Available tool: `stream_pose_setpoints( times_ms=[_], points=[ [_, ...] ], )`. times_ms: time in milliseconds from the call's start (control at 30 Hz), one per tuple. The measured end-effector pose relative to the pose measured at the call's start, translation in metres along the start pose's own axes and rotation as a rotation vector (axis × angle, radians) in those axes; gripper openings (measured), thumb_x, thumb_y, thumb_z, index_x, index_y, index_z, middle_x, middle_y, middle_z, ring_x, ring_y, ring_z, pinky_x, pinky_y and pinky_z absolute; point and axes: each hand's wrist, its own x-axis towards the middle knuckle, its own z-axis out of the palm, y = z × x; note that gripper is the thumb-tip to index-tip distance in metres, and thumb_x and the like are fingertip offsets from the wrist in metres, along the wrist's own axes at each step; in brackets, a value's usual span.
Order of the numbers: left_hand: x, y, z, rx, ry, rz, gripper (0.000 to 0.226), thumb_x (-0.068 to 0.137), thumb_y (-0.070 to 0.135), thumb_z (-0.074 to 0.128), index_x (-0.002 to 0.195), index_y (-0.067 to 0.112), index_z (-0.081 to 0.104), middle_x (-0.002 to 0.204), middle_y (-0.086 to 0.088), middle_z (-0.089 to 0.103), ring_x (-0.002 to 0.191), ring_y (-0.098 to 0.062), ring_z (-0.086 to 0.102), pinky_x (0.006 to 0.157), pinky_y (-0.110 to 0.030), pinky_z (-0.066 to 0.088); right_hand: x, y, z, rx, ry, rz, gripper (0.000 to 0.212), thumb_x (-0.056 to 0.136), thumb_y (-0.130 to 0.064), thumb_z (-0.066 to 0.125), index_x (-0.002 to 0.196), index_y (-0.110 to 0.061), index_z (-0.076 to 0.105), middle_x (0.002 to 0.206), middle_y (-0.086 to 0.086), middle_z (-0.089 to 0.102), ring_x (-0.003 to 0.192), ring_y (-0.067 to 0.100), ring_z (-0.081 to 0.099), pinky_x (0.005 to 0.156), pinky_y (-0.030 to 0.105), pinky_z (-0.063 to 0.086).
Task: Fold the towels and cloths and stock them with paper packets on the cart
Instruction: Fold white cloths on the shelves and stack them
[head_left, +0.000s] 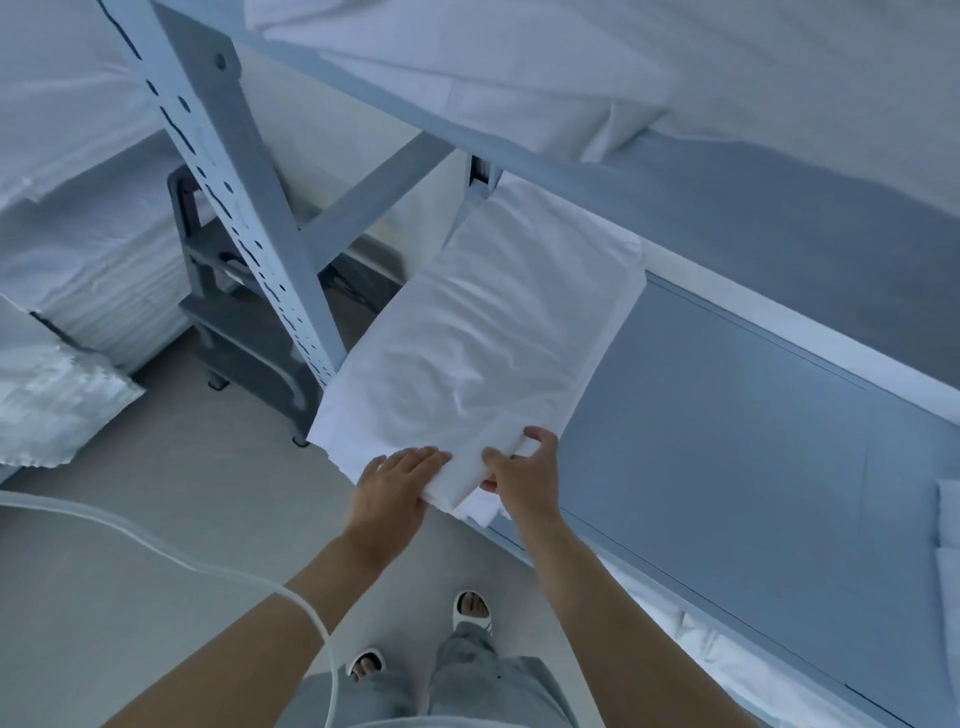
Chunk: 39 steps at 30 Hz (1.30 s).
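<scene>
A linen store or housekeeping stockroom is showing here: a grey metal shelf rack (244, 208) with perforated uprights is carrying white linen (493, 67), and plastic-wrapped stacks of white goods (88, 291) are sitting on the pale floor (156, 519).

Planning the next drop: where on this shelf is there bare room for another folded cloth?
Bare grey shelf runs from the folded cloth held by the left hand and right hand to the white stack at the right edge. The upper shelf is crowded with white linen.
</scene>
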Motion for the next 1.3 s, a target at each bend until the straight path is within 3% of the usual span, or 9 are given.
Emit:
stream_pose_setpoints(
  times_ms=[67, 133, 200, 267, 400, 633, 867, 1133, 1300],
  points=[
    [0.009, -0.004, -0.007, 0.025, -0.01, 0.012, 0.054, 0.075, -0.005, 0.079, 0.123, 0.019, 0.075, 0.121, -0.001, 0.075, 0.109, -0.026, 0.072, 0.093, -0.041, 0.055, -0.001, -0.008, -0.004, -0.158, -0.05, -0.05, 0.042, 0.09, -0.009, 0.069, 0.124, -0.026, 0.051, 0.106, 0.012, 0.068, 0.089, 0.026, 0.072, 0.069, 0.038, 0.064],
    [0.016, -0.004, -0.011, 0.035, -0.018, 0.007, 0.051, 0.076, -0.007, 0.074, 0.12, 0.018, 0.076, 0.116, -0.001, 0.077, 0.1, -0.029, 0.074, 0.088, -0.038, 0.055, -0.004, -0.016, -0.01, -0.644, -0.105, -0.191, 0.037, 0.09, -0.012, 0.058, 0.124, -0.027, 0.055, 0.109, 0.01, 0.068, 0.091, 0.024, 0.064, 0.081, 0.04, 0.057],
    [0.021, -0.001, -0.016, 0.05, -0.018, -0.007, 0.05, 0.076, -0.008, 0.07, 0.117, 0.018, 0.076, 0.11, 0.0, 0.078, 0.088, -0.033, 0.073, 0.082, -0.036, 0.054, -0.01, -0.018, -0.016, -1.171, -0.087, -0.408, 0.057, 0.079, -0.01, 0.061, 0.132, -0.029, 0.053, 0.135, 0.007, 0.049, 0.114, 0.026, 0.049, 0.095, 0.038, 0.044],
    [0.028, 0.004, -0.02, 0.092, -0.033, 0.033, 0.048, 0.075, -0.007, 0.069, 0.116, 0.017, 0.075, 0.105, -0.001, 0.078, 0.085, -0.032, 0.073, 0.082, -0.036, 0.053, -0.019, -0.016, -0.018, -1.371, -0.083, -0.653, 0.075, 0.069, -0.009, 0.07, 0.137, -0.03, 0.049, 0.154, 0.005, 0.027, 0.138, 0.028, 0.032, 0.113, 0.047, 0.034],
    [0.039, 0.009, -0.025, 0.193, -0.104, 0.136, 0.044, 0.084, 0.002, 0.06, 0.125, 0.018, 0.067, 0.108, 0.002, 0.075, 0.101, -0.023, 0.071, 0.092, -0.037, 0.049, -0.019, -0.008, -0.01, -1.407, -0.297, -0.805, 0.083, 0.085, -0.019, 0.074, 0.157, -0.023, 0.033, 0.162, -0.002, 0.034, 0.154, 0.021, 0.027, 0.127, 0.048, 0.017],
    [0.03, -0.009, -0.027, 0.094, 0.007, 0.072, 0.041, 0.079, 0.006, 0.081, 0.118, 0.015, 0.074, 0.106, -0.002, 0.078, 0.089, -0.029, 0.075, 0.082, -0.038, 0.057, -0.011, -0.023, 0.003, -1.24, -0.223, -0.823, 0.055, 0.081, 0.007, 0.062, 0.131, -0.015, 0.066, 0.125, 0.004, 0.071, 0.116, 0.028, 0.065, 0.101, 0.035, 0.047],
    [0.038, -0.073, -0.06, 0.142, 0.045, -0.155, 0.074, 0.075, -0.016, 0.068, 0.136, 0.026, 0.068, 0.141, 0.002, 0.064, 0.134, -0.027, 0.058, 0.11, -0.056, 0.044, -0.009, -0.051, -0.014, -1.002, -0.034, -0.823, 0.069, 0.075, 0.013, 0.056, 0.132, -0.025, 0.069, 0.133, -0.01, 0.069, 0.122, 0.017, 0.065, 0.098, 0.031, 0.051],
    [0.117, -0.039, -0.141, 0.133, 0.173, -0.019, 0.063, 0.078, -0.016, 0.056, 0.128, 0.019, 0.073, 0.13, -0.004, 0.071, 0.121, -0.03, 0.064, 0.098, -0.044, 0.054, -0.014, -0.124, -0.023, -0.858, 0.16, -0.863, 0.046, 0.084, -0.004, 0.052, 0.116, -0.032, 0.07, 0.103, -0.005, 0.077, 0.092, 0.028, 0.072, 0.075, 0.034, 0.053],
    [0.094, -0.009, -0.206, 0.129, 0.233, 0.105, 0.067, 0.072, -0.017, 0.054, 0.125, 0.019, 0.075, 0.127, -0.003, 0.072, 0.119, -0.03, 0.065, 0.097, -0.046, 0.055, -0.077, -0.135, -0.048, -0.733, 0.088, -1.031, 0.05, 0.083, 0.009, 0.058, 0.121, -0.019, 0.074, 0.114, -0.006, 0.077, 0.104, 0.019, 0.074, 0.088, 0.042, 0.059]
  ],
)
